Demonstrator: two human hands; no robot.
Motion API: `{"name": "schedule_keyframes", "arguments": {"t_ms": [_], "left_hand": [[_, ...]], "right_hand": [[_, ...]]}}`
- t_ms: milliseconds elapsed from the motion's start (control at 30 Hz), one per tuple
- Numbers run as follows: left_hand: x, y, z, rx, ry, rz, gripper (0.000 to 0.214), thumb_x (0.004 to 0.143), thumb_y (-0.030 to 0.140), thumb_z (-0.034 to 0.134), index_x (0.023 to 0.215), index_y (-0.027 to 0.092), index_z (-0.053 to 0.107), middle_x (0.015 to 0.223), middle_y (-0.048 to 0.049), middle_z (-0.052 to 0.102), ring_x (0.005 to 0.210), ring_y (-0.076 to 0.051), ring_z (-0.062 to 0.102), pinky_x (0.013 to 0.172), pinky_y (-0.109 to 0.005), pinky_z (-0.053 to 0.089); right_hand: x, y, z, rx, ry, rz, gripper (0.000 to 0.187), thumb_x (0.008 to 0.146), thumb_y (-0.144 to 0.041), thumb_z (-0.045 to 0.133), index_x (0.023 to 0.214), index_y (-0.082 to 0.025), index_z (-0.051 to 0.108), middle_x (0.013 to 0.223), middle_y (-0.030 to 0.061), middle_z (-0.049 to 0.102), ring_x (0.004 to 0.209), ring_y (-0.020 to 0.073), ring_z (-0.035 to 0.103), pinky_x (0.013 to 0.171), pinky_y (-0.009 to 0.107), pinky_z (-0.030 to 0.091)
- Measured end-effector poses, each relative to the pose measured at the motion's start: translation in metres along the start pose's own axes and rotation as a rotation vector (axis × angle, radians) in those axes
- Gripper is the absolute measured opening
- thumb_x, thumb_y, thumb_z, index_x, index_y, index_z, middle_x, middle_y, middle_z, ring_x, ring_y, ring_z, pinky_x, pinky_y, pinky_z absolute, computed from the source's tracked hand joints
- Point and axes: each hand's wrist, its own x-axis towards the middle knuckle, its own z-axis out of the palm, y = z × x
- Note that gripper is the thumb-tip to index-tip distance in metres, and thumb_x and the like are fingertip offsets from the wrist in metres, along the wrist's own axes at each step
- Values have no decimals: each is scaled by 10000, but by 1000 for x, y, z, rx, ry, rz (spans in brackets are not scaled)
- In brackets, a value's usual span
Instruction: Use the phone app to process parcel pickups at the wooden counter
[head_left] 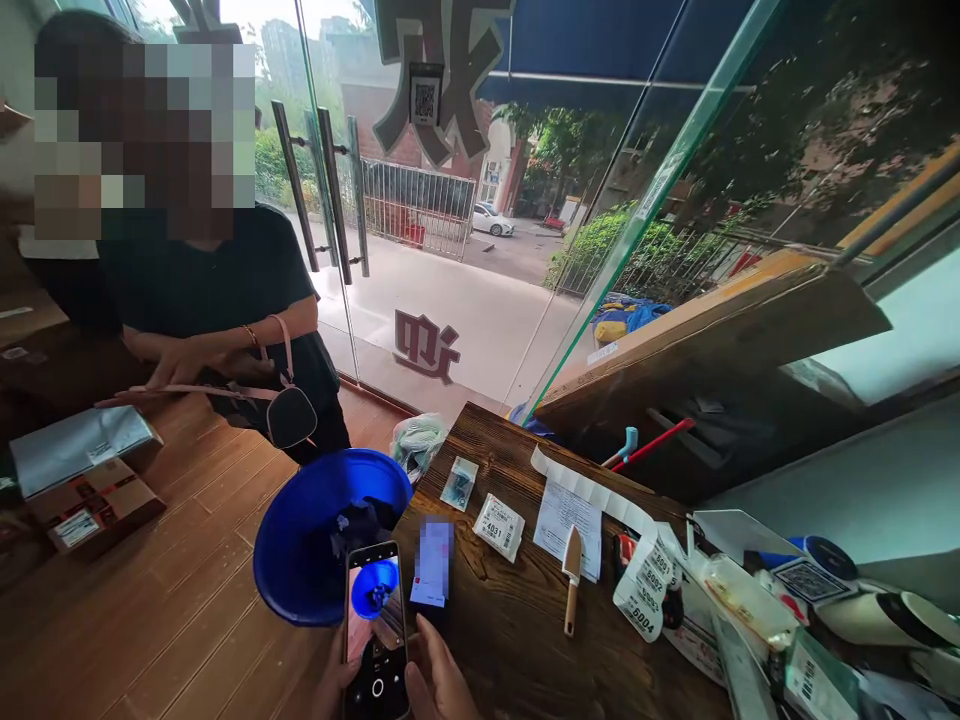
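Observation:
My left hand grips a smartphone along its left edge. On its screen the camera app shows the blue basin. My right hand is at the phone's right edge, fingers bent against it; its lower part is cut off by the frame. Beyond the phone stands a large blue plastic basin on the floor, with dark crumpled cloth-like stuff inside. Just right of the phone, a second phone with a lit, partly blurred screen lies on the dark wooden table.
The table bears a small packet, a label pack, printed paper, a wooden-handled knife and label strips. Clutter fills the right. A person with a bag stands left, near boxes and glass doors.

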Motion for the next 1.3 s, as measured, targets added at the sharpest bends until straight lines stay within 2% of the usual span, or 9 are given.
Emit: {"name": "schedule_keyframes", "arguments": {"t_ms": [100, 267, 433, 533, 633, 733, 900, 1033, 1300], "left_hand": [[14, -5, 14, 2, -30, 10, 728, 765, 549, 627, 1408, 348, 351, 1364, -114, 540, 1231, -363, 513, 897, -576, 519], [46, -28, 14, 11, -54, -9, 1017, 389, 361, 885, 1310, 317, 457, 1056, -83, 710, 1246, -415, 488, 916, -474, 531], [90, -48, 10, 64, -124, -123, 793, 206, 291, 871, 949, 241, 600, 860, -88, 723, 1087, -429, 590, 945, -464, 488], [91, -54, 14, 66, -125, -121, 703, 313, 321, 849, 967, 234, 606, 918, -90, 721, 1078, -391, 602, 929, -427, 493], [70, -52, 23, 94, -92, -80, 722, 538, 421, 776, 1195, 244, 535, 1050, -87, 705, 1094, -333, 604, 837, -383, 540], [51, -40, 32, 151, -85, -102, 775, 602, 414, 763, 1298, 243, 469, 1156, -94, 676, 1104, -321, 600, 703, -323, 575], [46, -23, 36, 243, -205, -243, 1011, 622, 537, 737, 1450, 253, 232, 1116, -124, 685, 691, -277, 670, 392, -294, 493], [44, -20, 39, 232, -175, -280, 1012, 661, 490, 715, 1475, 286, 150, 1097, -99, 689, 634, -234, 656, 427, -284, 495], [39, -13, 43, 301, -223, -243, 894, 703, 522, 665, 1450, 279, 237, 1126, -119, 666, 788, -282, 669, 467, -286, 520]], "right_hand": [[4, 4, 13, 118, 71, 81, 819, 710, -838, 413, 1235, -241, 610, 1250, 108, 655, 1197, 361, 565, 1051, 487, 421], [4, 7, 21, 328, 294, 310, 861, 714, -834, 433, 1302, -210, 513, 1337, 111, 594, 1286, 331, 489, 1111, 487, 346], [7, 27, 17, 564, 290, 372, 791, 767, -762, 470, 1363, -247, 405, 1270, 91, 643, 1163, 294, 599, 1032, 451, 445], [9, 36, 12, 588, 284, 410, 778, 778, -754, 458, 1366, -248, 396, 1248, 91, 654, 1091, 290, 638, 996, 447, 475], [10, 40, 6, 624, 245, 406, 802, 766, -757, 475, 1377, -247, 382, 1335, 90, 593, 1195, 284, 576, 1064, 438, 419], [9, 41, 2, 645, 166, 394, 761, 783, -707, 517, 1389, -267, 382, 1414, 73, 524, 1291, 276, 492, 1122, 443, 345], [8, 35, 3, 635, 142, 324, 720, 815, -634, 540, 1414, -278, 358, 1396, 66, 544, 1284, 279, 494, 1112, 456, 352], [9, 29, -2, 514, 103, 327, 742, 831, -581, 547, 1453, -263, 299, 1443, 70, 488, 1303, 275, 467, 1123, 445, 331], [1, 43, -4, 389, 84, 289, 762, 821, -448, 585, 1479, -264, 247, 1506, 57, 405, 1370, 266, 376, 1148, 429, 285]]}}
